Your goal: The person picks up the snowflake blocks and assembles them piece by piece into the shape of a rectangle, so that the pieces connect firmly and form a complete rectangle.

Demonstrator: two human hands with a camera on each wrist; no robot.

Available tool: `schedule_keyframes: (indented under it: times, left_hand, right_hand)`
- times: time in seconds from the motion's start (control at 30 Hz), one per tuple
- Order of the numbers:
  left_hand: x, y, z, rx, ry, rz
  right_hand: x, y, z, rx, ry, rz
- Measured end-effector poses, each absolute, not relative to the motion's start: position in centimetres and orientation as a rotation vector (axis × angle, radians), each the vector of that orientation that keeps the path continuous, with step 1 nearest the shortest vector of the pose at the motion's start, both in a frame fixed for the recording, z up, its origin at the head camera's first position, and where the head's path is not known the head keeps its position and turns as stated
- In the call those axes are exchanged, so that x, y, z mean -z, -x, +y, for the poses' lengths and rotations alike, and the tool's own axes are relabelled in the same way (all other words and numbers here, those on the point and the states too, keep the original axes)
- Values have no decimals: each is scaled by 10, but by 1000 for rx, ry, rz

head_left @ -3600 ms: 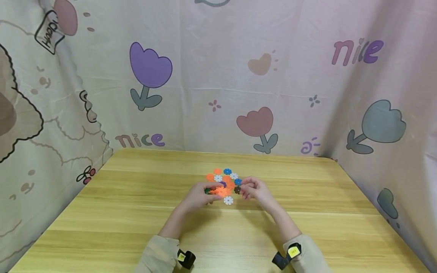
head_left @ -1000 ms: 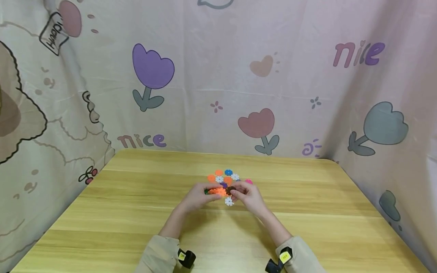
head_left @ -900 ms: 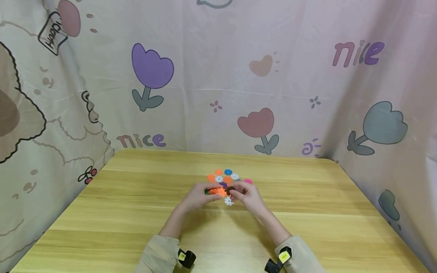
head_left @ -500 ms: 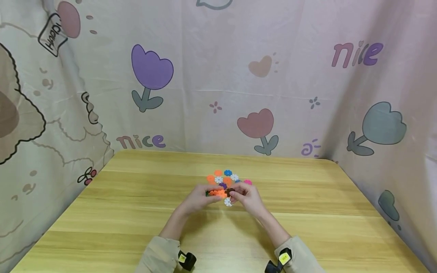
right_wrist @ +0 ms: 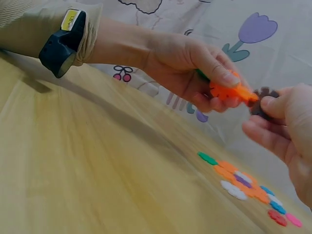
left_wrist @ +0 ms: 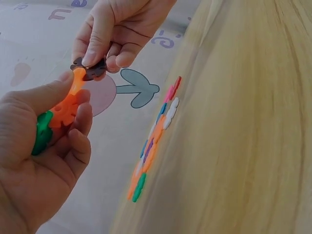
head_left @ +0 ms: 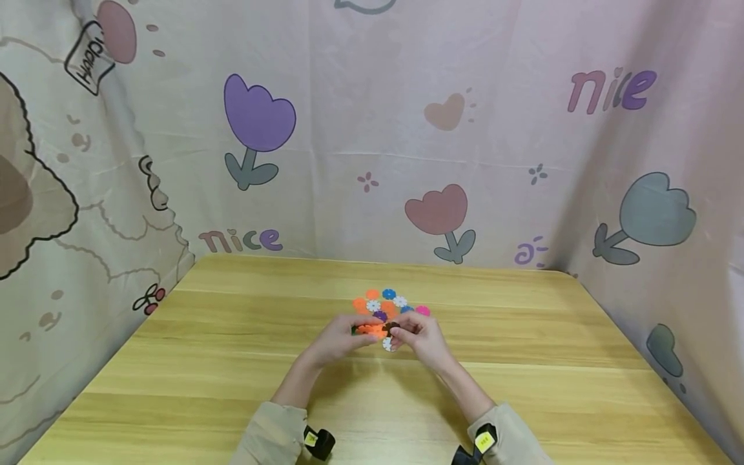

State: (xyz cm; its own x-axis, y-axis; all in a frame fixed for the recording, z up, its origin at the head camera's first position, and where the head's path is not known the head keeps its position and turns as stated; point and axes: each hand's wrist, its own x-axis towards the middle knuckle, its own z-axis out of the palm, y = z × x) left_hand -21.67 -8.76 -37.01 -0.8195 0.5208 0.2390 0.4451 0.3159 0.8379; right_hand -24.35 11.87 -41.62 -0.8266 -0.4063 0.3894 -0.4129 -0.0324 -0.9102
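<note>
My left hand [head_left: 334, 337] grips a joined chain of flower-shaped snowflake discs above the table. In the left wrist view, its orange discs [left_wrist: 63, 111] lie between thumb and fingers, with a green disc [left_wrist: 42, 132] at the palm end. A dark brown snowflake disc [left_wrist: 95, 73] is pinched between the thumb and fingers of my right hand [head_left: 425, 336]. The brown disc meets the outer end of the orange part, as the right wrist view also shows. Whether its slot is engaged there, I cannot tell.
Loose discs lie on the wooden table [head_left: 232, 368] beyond and below the hands: blue [head_left: 389, 294], purple [head_left: 380, 316], pink [head_left: 423, 311], white [head_left: 387, 345], red [right_wrist: 277, 217], green [right_wrist: 207, 158] and several orange. A printed curtain [head_left: 349, 116] hangs behind the table.
Since the earliest frame my right hand has moved left, bringing the brown disc against the orange discs, and the pink disc has come into sight. Over the last second both hands barely shift.
</note>
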Motion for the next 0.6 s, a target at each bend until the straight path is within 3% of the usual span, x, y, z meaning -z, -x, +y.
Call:
schedule_keyframes:
  times: [0.23,0.6]
  left_hand:
    - [398,235,-89,-1570,-891,2474]
    - [397,236,-90,-1557,-702,2532]
  right_hand:
    - [417,243,117,-2061,-950,-2166]
    - [414,246,117,-2057,-988,-2189]
